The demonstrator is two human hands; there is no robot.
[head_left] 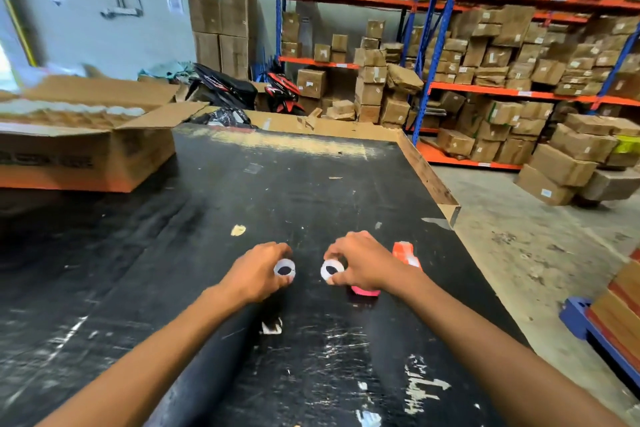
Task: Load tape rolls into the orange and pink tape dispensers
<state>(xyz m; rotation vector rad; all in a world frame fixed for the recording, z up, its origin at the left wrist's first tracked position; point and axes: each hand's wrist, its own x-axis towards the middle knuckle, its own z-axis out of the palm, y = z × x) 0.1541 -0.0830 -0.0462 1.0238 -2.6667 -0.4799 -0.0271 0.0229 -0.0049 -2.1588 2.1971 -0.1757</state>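
My left hand (258,271) grips a small white tape roll (285,268) just above the black table. To its right, my right hand (360,262) pinches a second white tape roll (331,270) between thumb and fingers. The orange tape dispenser (405,252) stands on the table just behind my right wrist. Only a corner of the pink tape dispenser (365,291) shows, under my right hand. Both rolls face me with their dark cores visible.
The black table (277,184) has a raised wooden rim (429,177) along its right side. An open cardboard box (86,136) sits at the left. Shelves of cartons (502,63) and parked scooters (242,87) fill the back. A white scrap (272,327) lies near me.
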